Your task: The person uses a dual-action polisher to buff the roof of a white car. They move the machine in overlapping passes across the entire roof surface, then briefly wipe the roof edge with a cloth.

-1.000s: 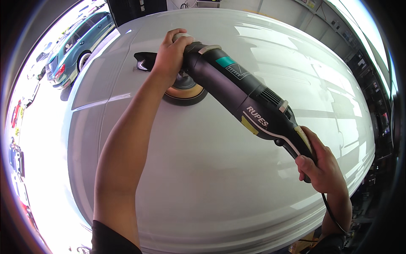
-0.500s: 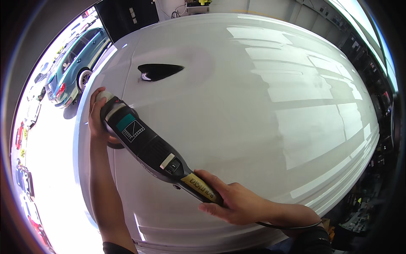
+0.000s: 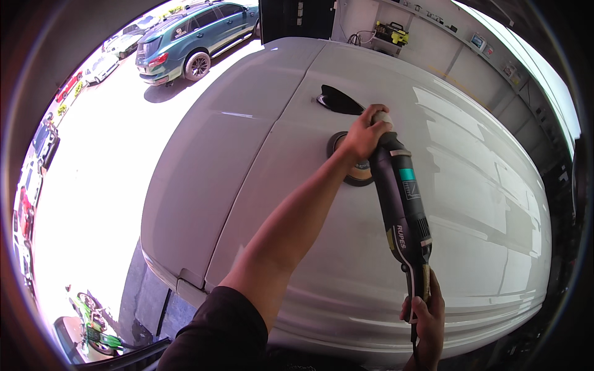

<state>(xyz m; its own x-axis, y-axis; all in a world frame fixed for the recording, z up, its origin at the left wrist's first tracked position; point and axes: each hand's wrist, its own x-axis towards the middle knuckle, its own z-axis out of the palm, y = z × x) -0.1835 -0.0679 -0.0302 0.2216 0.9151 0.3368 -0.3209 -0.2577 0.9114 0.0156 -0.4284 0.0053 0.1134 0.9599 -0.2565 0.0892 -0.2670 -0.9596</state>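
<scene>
A long black car polisher (image 3: 396, 198) with a teal patch is in both my hands. My left hand (image 3: 365, 136) is closed over the pale-capped head at its far end. Around the rear grip, near the lower edge, my right hand (image 3: 430, 315) is wrapped, with a cord running down beside it. Partly hidden by my left forearm and hand, the round polishing pad (image 3: 336, 145) shows at the white car roof (image 3: 309, 235); whether it presses on the paint I cannot tell. Just beyond my left hand stands a black shark-fin antenna (image 3: 337, 101).
A seam runs along the roof's left part. Outside, at the far left, a teal SUV (image 3: 198, 40) is parked, and a green motorbike (image 3: 96, 324) stands at the lower left. A yellow-and-black machine (image 3: 391, 33) and a wall shelf (image 3: 433, 21) are at the back.
My view has turned left. The polisher has moved from the roof's left edge to a place right of the seam, near the antenna, and now points more nearly straight ahead. Both hands still hold it.
</scene>
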